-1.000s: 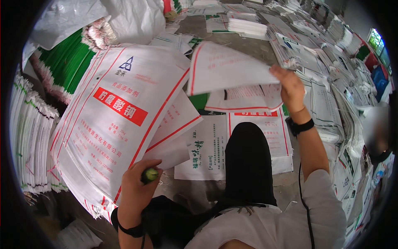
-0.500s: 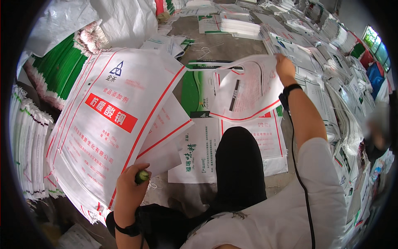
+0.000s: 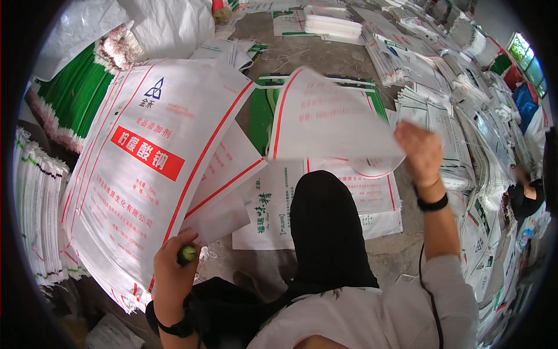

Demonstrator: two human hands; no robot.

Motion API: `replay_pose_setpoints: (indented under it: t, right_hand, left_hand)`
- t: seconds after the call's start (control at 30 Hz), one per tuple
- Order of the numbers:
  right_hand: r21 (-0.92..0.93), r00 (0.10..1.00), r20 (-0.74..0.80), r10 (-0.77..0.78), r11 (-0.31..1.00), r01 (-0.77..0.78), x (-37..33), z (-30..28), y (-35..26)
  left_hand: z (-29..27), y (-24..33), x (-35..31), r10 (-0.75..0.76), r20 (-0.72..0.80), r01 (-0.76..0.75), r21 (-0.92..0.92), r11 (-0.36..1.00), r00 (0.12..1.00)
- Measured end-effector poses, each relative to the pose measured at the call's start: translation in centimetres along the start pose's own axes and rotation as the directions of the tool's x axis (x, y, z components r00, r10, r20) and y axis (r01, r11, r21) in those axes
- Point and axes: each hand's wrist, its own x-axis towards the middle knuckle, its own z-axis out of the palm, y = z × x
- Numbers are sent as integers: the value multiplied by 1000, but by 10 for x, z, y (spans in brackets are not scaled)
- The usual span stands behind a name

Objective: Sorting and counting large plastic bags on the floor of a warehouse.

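Observation:
My left hand (image 3: 173,267) is closed around a green cucumber (image 3: 188,254), whose pale green end shows. Beside it a fanned stack of white printed sacks (image 3: 136,192) with red stripes and a red label leans on the left. In front of me a single white sack (image 3: 331,125) with a red border is up in the air, bent and partly blurred. My right hand (image 3: 419,152) is at its right edge, smeared by motion, so its grip cannot be made out. Below lie a red-printed sack (image 3: 378,195) and a green-printed white sack (image 3: 273,224), partly behind my black-clad knee (image 3: 326,232).
Green and white bundled sacks (image 3: 72,93) and a white bundle (image 3: 40,203) stand at the left. Flat stacks (image 3: 334,26) lie at the back, and long rows of sacks (image 3: 433,125) line the right. Another person (image 3: 526,198) is at the far right edge.
My right hand has moved down and slightly right. The lifted sack has swung from a curled loop into a broader spread sheet. My left hand still holds the cucumber.

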Motion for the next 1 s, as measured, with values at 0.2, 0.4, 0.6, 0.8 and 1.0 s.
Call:
replay_pose_setpoints:
  t: [0.2,0.4,0.6,0.8,1.0]
  right_hand:
    - [177,794,459,398,835,-521,-179,38,-89]
    - [-64,529,641,556,725,-685,-238,59,-90]
    - [-342,145,888,437,836,-428,-237,147,-23]
    - [-497,220,385,897,402,-769,-131,227,161]
    - [-137,711,-183,679,698,-703,-3,96,202]
  left_hand:
    - [2,-6,3,-11,7,11,-2,1000,1000]
    - [3,-6,3,-111,40,113,-56,992,993]
    - [8,-7,7,-59,7,59,-32,998,998]
    - [18,-4,21,-72,40,74,-45,996,997]
    - [20,0,19,-16,-15,16,13,1000,1000]
